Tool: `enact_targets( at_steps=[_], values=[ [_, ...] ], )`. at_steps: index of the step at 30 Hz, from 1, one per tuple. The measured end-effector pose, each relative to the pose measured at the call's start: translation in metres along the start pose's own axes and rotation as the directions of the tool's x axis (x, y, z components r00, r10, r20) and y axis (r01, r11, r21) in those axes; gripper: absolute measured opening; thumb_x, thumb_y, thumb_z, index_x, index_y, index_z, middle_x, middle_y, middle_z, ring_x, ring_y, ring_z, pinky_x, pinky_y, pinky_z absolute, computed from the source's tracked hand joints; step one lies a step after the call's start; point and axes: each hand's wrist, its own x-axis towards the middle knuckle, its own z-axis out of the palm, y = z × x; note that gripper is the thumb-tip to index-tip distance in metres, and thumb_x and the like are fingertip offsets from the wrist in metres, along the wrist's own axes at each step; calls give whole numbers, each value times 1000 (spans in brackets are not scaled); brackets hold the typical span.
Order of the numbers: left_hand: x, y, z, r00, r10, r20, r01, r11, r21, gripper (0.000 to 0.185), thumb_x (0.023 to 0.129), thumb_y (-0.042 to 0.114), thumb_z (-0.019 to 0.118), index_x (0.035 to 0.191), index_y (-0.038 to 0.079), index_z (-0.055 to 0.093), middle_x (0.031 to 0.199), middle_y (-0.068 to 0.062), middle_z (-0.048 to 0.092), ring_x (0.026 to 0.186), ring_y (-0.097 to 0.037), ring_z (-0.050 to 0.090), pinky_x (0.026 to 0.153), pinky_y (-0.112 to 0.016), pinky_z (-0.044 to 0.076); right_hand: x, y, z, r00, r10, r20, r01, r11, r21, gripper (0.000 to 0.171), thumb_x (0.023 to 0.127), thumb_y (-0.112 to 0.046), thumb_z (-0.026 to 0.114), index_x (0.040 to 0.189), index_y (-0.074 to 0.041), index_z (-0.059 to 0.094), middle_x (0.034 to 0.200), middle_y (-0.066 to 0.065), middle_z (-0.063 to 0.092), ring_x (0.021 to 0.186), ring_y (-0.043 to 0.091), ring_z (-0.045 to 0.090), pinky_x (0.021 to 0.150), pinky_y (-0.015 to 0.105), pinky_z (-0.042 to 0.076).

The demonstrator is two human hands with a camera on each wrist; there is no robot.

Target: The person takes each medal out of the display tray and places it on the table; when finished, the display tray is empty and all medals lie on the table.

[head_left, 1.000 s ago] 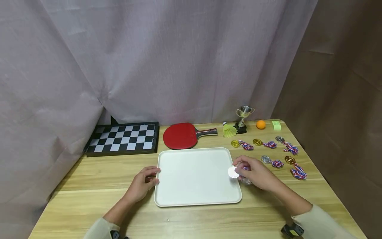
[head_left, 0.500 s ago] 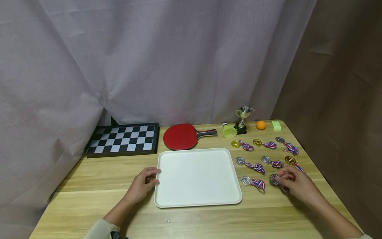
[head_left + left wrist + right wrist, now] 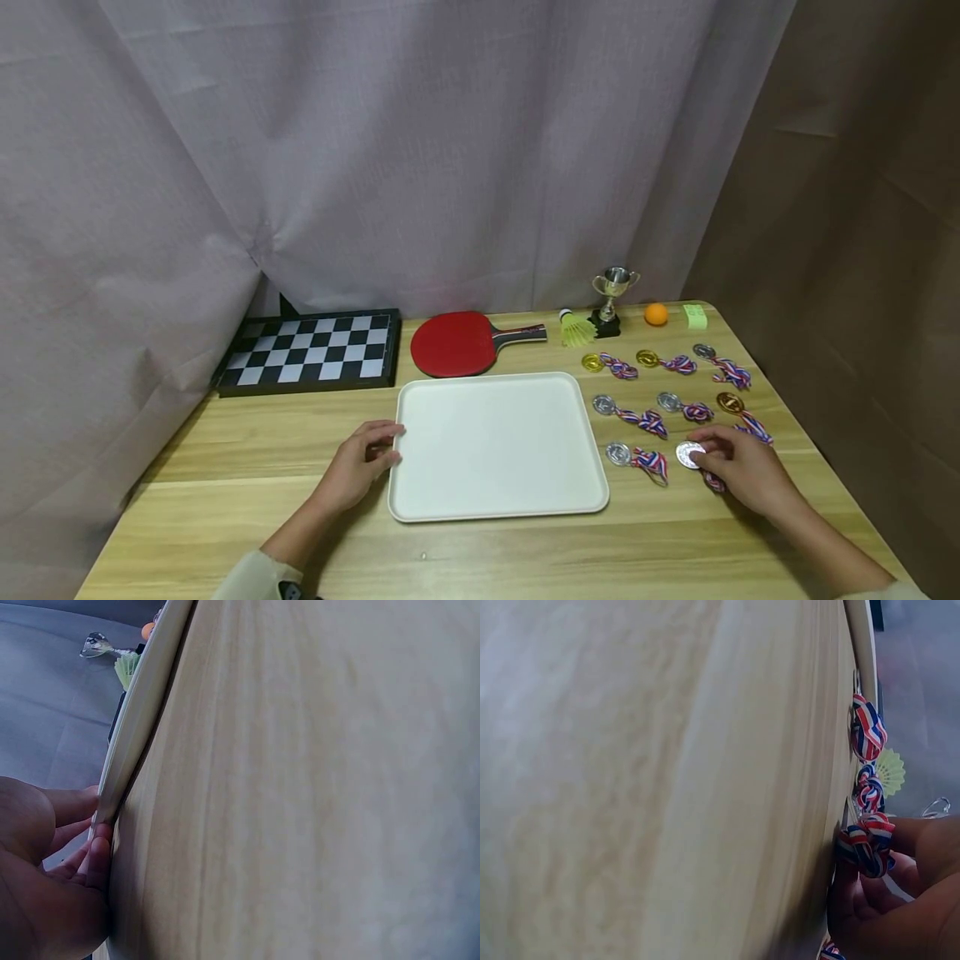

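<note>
In the head view my right hand [image 3: 746, 467] pinches a silver medal [image 3: 689, 455] between thumb and fingers at the front right of the table. Its striped ribbon [image 3: 868, 844] bunches at the fingertips in the right wrist view. Whether this medal touches the table cannot be told. My left hand [image 3: 356, 462] touches the left rim of a white tray [image 3: 498, 450] with thumb and fingertips. The left wrist view shows those fingertips [image 3: 96, 855] against the rim. Just right of the tray lie two silver medals, an upper one [image 3: 603, 405] and a lower one [image 3: 618, 454].
Further medals with ribbons [image 3: 729, 372] lie at the right. Along the back stand a chessboard [image 3: 311, 350], a red table tennis bat [image 3: 453, 343], a yellow shuttlecock [image 3: 577, 328], a small trophy cup [image 3: 613, 287], an orange ball [image 3: 656, 314] and a pale green block [image 3: 694, 316].
My right hand has moved right from the tray's right edge with a silver medal and come down right of the lower medal. The medal's face has tilted slightly since. My left hand has stayed put.
</note>
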Motion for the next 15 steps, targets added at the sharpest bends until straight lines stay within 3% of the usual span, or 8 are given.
enact_targets(
  at_steps=[7,11,15],
  values=[
    [-1,1,1,1000,1,-9,-1,1000,12,36,92,-3,73,126,9,73,136,-10,61,113,-24,62,95,-38,56,2,0,1,1000,23,-2,-23,998,-56,23,94,-11,74,115,0,70,90,5,73,68,7,59,55,26,47],
    [-1,1,1,1000,-6,-10,6,1000,23,37,92,-3,73,127,10,73,136,-10,61,112,-25,62,94,-37,57,3,-1,-1,1000,1,-12,-3,995,-101,22,95,-13,73,113,0,72,97,8,74,80,16,66,63,28,51],
    [1,1,0,1000,-25,-10,25,999,27,37,92,-2,74,127,12,73,137,-8,60,113,-24,62,96,-38,56,1,-9,-4,999,-40,-27,36,988,-149,25,96,-16,73,115,0,72,108,16,73,95,34,70,78,45,56]
  ],
)
